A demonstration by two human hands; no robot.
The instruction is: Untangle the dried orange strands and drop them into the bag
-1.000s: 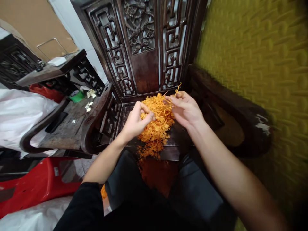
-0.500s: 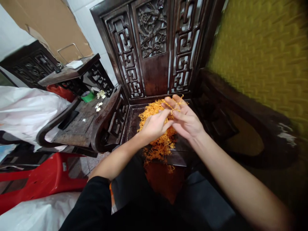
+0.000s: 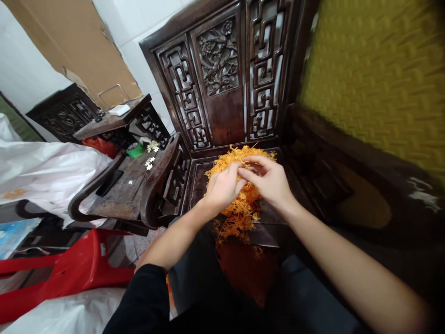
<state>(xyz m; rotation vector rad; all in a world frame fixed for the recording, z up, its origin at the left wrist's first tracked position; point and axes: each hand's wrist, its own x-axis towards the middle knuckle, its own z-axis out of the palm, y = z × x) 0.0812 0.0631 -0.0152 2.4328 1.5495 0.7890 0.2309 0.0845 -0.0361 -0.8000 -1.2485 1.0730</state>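
On the dark carved chair seat [image 3: 198, 185], toward its back edge, lies my heap of orange strands [image 3: 239, 204]. Above it, my left hand [image 3: 222, 188] and right hand [image 3: 271, 181] meet, fingertips pinching strands.

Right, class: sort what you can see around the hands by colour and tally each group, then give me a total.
Orange: 1, the strand pile under the left hand and right hand
Dark brown: 2, the carved chair and the side table
Red: 1, the plastic stool
Green: 1, the small tub
Total: 5
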